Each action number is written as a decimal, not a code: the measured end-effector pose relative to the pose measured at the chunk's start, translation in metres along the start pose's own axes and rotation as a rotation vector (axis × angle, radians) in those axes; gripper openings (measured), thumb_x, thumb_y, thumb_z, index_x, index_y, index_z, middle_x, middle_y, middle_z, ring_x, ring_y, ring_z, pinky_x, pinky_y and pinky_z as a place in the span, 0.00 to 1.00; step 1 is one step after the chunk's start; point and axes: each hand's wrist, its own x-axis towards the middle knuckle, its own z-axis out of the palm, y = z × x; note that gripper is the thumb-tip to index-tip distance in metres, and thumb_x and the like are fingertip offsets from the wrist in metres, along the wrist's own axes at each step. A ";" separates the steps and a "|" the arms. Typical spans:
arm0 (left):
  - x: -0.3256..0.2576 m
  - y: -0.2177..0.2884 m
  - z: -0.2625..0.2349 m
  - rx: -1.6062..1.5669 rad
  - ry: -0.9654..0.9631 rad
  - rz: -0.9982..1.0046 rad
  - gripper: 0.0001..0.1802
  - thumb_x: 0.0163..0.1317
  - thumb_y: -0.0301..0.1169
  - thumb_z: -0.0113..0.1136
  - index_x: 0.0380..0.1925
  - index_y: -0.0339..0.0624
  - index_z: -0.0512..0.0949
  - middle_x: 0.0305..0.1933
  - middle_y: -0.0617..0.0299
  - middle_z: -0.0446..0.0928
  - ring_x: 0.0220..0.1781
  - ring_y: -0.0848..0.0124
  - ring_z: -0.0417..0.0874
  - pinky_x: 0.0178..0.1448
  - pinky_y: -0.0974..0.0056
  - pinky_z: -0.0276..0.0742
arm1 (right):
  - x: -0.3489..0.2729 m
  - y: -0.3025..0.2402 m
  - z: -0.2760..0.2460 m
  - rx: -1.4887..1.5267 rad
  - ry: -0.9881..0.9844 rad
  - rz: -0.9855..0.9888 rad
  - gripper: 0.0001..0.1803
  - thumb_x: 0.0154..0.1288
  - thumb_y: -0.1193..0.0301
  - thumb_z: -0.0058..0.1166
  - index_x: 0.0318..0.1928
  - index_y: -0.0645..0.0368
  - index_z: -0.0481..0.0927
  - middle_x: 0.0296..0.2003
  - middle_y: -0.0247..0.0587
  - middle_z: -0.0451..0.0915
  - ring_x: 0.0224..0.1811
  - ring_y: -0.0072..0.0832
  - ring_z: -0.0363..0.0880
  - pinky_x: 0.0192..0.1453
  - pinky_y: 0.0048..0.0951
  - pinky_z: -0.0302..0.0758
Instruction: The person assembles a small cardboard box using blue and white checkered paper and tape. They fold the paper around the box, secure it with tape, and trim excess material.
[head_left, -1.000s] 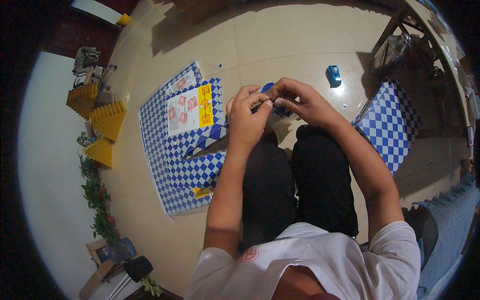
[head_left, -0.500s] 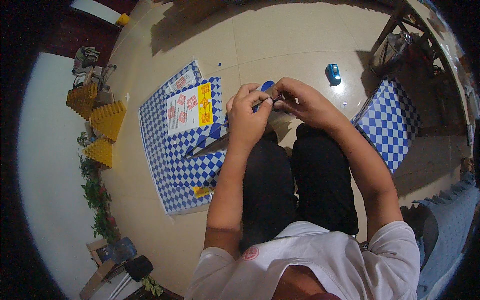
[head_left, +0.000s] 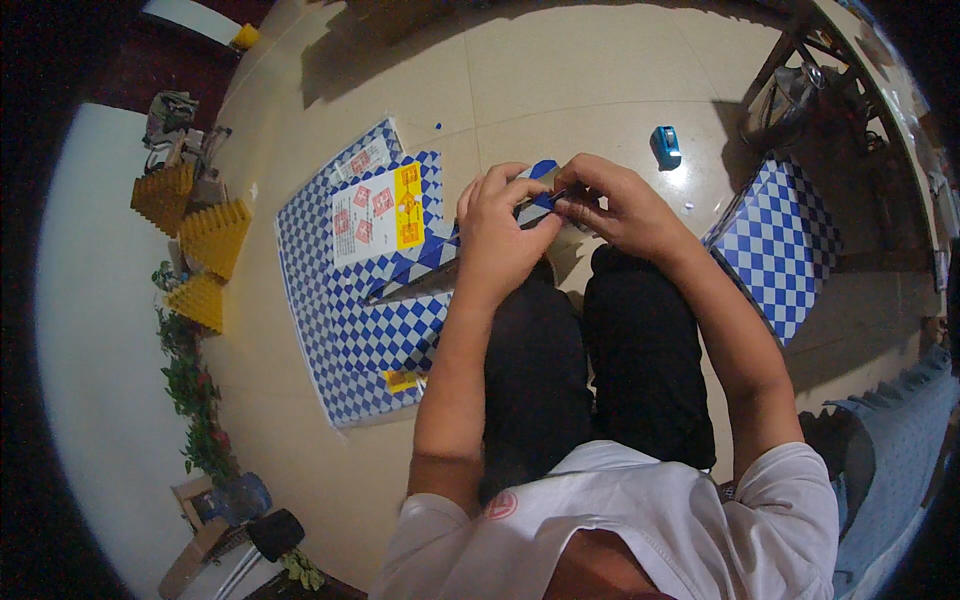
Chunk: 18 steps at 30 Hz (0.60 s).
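Note:
In front of my knees, a folded sheet with a blue-and-white checkered face (head_left: 415, 268) and a dark inner side runs from the left into my hands. My left hand (head_left: 503, 232) curls over its near end, thumb on one side and fingers on the other. My right hand (head_left: 618, 208) pinches a blue edge of the same sheet close to the left fingertips. A blue-and-grey flap shows between the two thumbs. Exactly what the right fingertips grip is partly hidden.
Flat checkered sheets in clear wrap (head_left: 310, 330) lie at the left, topped by a white-and-yellow printed label (head_left: 380, 215). A blue tape dispenser (head_left: 666, 147) sits on the tiled floor. More checkered sheets (head_left: 775, 255) stand at right. Yellow stepped pieces (head_left: 215, 238) line the left wall.
My right fingertips have shifted slightly right, and a gap has opened between the hands, showing more of the blue-and-grey flap. The left thumb has lowered a little.

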 end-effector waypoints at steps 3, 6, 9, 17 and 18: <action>0.000 0.002 0.002 0.081 0.007 -0.016 0.15 0.45 0.35 0.72 0.36 0.47 0.86 0.53 0.59 0.80 0.59 0.58 0.77 0.71 0.51 0.59 | 0.000 -0.004 -0.002 -0.165 0.005 -0.056 0.12 0.64 0.72 0.62 0.47 0.58 0.78 0.40 0.44 0.79 0.42 0.43 0.82 0.46 0.39 0.79; 0.000 0.002 0.002 0.099 0.005 -0.025 0.15 0.44 0.35 0.72 0.35 0.47 0.86 0.53 0.60 0.81 0.59 0.59 0.77 0.71 0.51 0.58 | 0.004 -0.016 -0.007 -0.341 -0.013 -0.104 0.12 0.63 0.70 0.62 0.46 0.57 0.79 0.39 0.44 0.79 0.43 0.45 0.82 0.45 0.41 0.79; -0.001 0.002 0.003 0.111 -0.010 -0.034 0.15 0.43 0.34 0.73 0.34 0.47 0.86 0.53 0.61 0.81 0.59 0.59 0.76 0.72 0.51 0.57 | 0.006 -0.020 -0.007 -0.413 -0.024 -0.153 0.12 0.61 0.70 0.62 0.45 0.57 0.79 0.39 0.44 0.79 0.43 0.46 0.82 0.44 0.42 0.79; -0.003 0.001 0.005 0.072 -0.035 -0.009 0.15 0.43 0.36 0.75 0.33 0.46 0.87 0.52 0.60 0.80 0.61 0.59 0.75 0.76 0.49 0.52 | -0.005 -0.009 0.006 -0.052 0.073 0.262 0.11 0.64 0.67 0.63 0.42 0.61 0.82 0.30 0.41 0.83 0.31 0.36 0.81 0.37 0.37 0.77; -0.003 0.004 0.004 0.070 -0.046 -0.014 0.15 0.44 0.36 0.75 0.34 0.46 0.87 0.52 0.60 0.80 0.61 0.59 0.75 0.77 0.48 0.52 | -0.005 -0.005 0.006 0.048 0.065 0.321 0.12 0.65 0.66 0.63 0.42 0.62 0.82 0.29 0.40 0.83 0.30 0.32 0.80 0.36 0.34 0.76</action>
